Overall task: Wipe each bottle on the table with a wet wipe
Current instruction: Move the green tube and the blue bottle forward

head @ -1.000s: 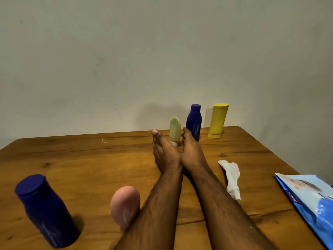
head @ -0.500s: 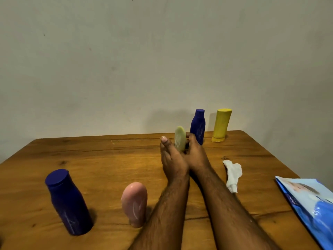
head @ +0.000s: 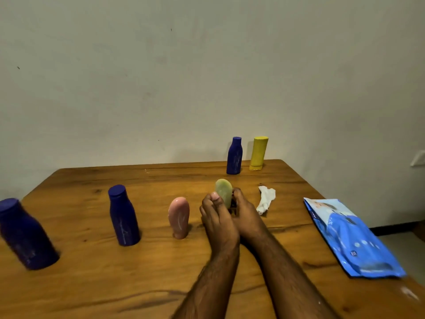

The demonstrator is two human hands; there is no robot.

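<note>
both hands [head: 230, 217] clasped around pale green bottle [head: 223, 192], mid-table beside pink bottle [head: 179, 217]. wipe [head: 265, 200] lying apart on table [head: 92, 272]. best: hold with left hand [head: 217, 218], fetch wipe with right hand [head: 247, 215], rub all round.

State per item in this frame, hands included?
pale green bottle: held in both hands
left hand: grips it
right hand: grips it
pink bottle: upright
three blue bottles: upright
yellow bottle: inverted
used wipe: crumpled
wipes pack: flat
</note>
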